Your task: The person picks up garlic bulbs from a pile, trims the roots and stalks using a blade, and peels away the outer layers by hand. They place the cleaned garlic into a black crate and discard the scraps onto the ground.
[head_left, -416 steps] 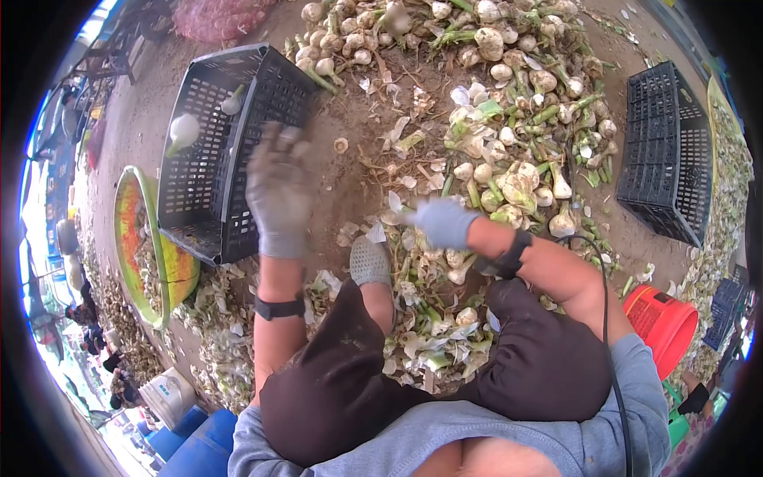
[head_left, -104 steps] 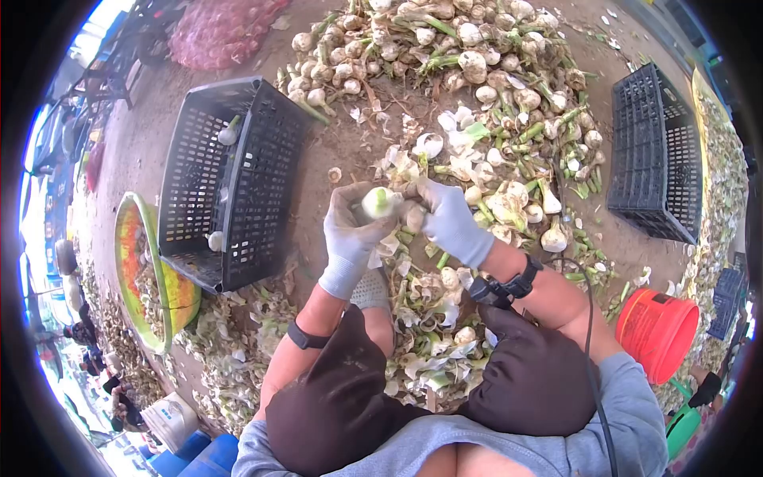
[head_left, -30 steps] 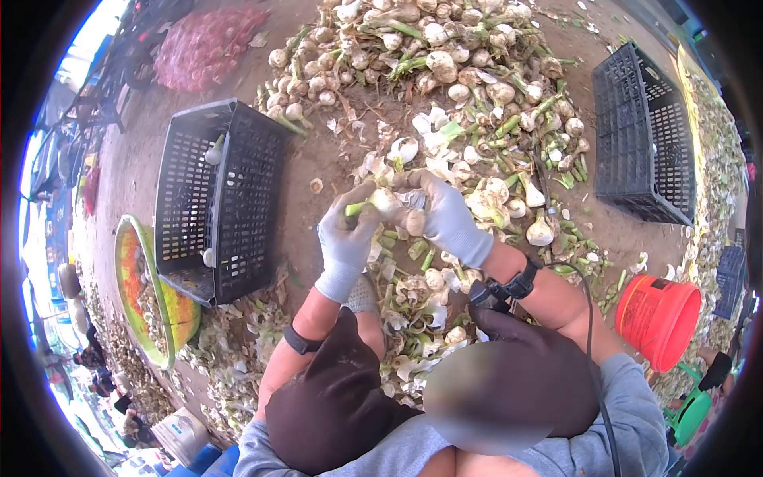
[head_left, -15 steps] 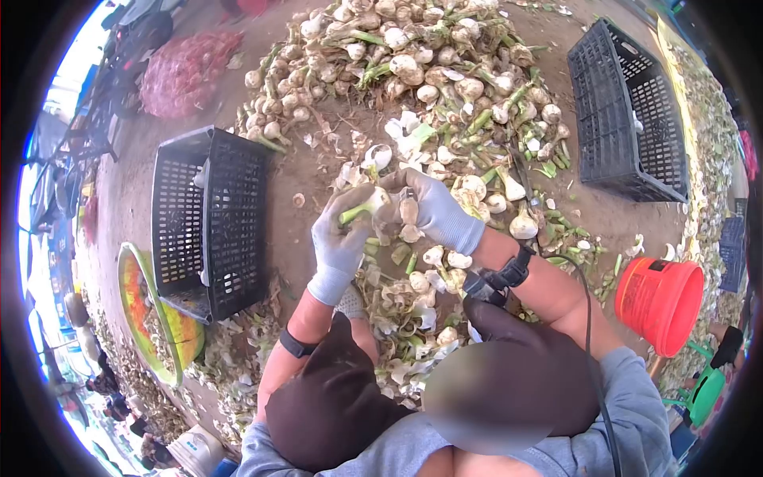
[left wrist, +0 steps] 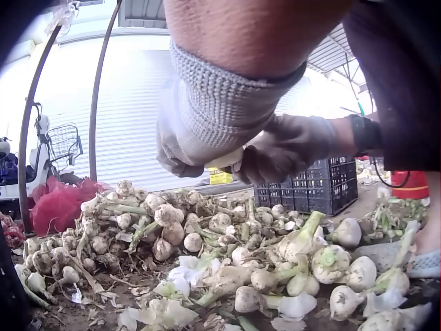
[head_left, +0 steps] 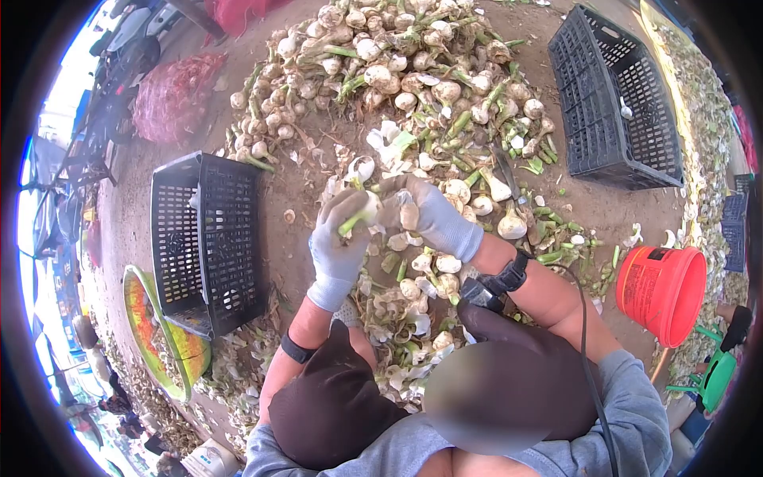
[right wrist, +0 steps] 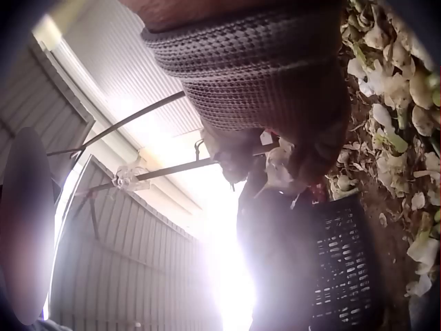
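Both hands wear pale grey work gloves, soiled at the fingers, and meet above the ground in front of the knees. In the head view my left hand (head_left: pixel 338 242) grips a white garlic bulb (head_left: pixel 371 208), its short cut green stem pointing toward the lower left. My right hand (head_left: pixel 441 219) has its fingers curled against the bulb's other side, pinching at its outer skin. The left wrist view shows a sliver of the bulb (left wrist: pixel 229 160) between the two gloves. Loose whitish skin (right wrist: pixel 279 169) hangs between the fingers in the right wrist view.
A heap of untrimmed garlic (head_left: pixel 381 71) lies ahead, with peelings (head_left: pixel 405 318) around the feet. Black crates stand at left (head_left: pixel 230 246) and right (head_left: pixel 592 103), the right one with a bulb inside. A red bucket (head_left: pixel 656 294) and yellow-green basket (head_left: pixel 191 350) flank the person.
Long ago the left hand was at the left crate with bulbs in mid-air; later it held this bulb, stem up. The stem now tilts lower left. The head view has swung left.
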Demonstrator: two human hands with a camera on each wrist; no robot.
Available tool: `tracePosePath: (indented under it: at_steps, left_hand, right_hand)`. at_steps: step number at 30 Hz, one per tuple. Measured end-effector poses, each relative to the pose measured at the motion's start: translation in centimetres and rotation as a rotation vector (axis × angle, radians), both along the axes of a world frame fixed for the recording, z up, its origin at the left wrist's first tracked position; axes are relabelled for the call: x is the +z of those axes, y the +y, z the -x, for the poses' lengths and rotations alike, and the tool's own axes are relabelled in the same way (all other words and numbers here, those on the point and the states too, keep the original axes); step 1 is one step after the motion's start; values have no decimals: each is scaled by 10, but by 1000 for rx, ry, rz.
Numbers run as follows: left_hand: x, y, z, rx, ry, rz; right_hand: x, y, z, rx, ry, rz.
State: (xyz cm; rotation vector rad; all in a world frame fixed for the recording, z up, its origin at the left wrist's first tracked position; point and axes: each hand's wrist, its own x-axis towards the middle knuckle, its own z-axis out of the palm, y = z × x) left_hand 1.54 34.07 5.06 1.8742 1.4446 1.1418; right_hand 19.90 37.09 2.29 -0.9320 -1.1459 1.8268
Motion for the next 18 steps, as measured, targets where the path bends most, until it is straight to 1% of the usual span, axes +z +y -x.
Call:
tracePosePath:
  at_steps: [1,2,3,5,7,9,10,11,12,13,14,15,17,18]
  left_hand:
    - [-1,0,-1,-9,33,-27]
    - [-1,0,-3,-20,64,-51]
    - [0,0,-5,-25,64,-48]
    - [6,0,-9,-41,93,-60]
    - [2,0,-7,-38,72,-51]
    - [-2,0,-7,-37,51,-42]
    - [-3,-1,-7,-23,-33,25]
    - [-5,-1,-7,-8,-118,92]
    - [-6,0,-7,-8,-118,90]
    - [-8,1,-7,7,-60,32]
    - [-9,1,-7,22,-3,-28]
    - [-10,1,-7,22,-2,-27]
    - [-10,1,-7,26,-469,281]
    - [-13,4,-4,-2,-877,460]
  right_hand:
    - [-3,1,-1,37,38,-10]
    - [-11,-2,3,-23,17,-112]
    - [-8,-3,3,-28,16,-108]
    - [-2,-3,0,-38,114,92]
    - [-3,-3,-3,-29,101,98]
    - [-3,-4,-3,-52,268,275]
    - [-1,-5,-4,-52,268,274]
    - [1,-6,-6,-79,326,328]
    - [3,-7,-7,-106,384,380]
    - [2,-9,-5,-107,384,382]
    - [1,-11,-2,-123,316,297]
    - [-2,-12,-1,-139,247,212]
    - [-20,-6,-4,-133,292,197]
    - [-30,-1,-6,-123,336,183]
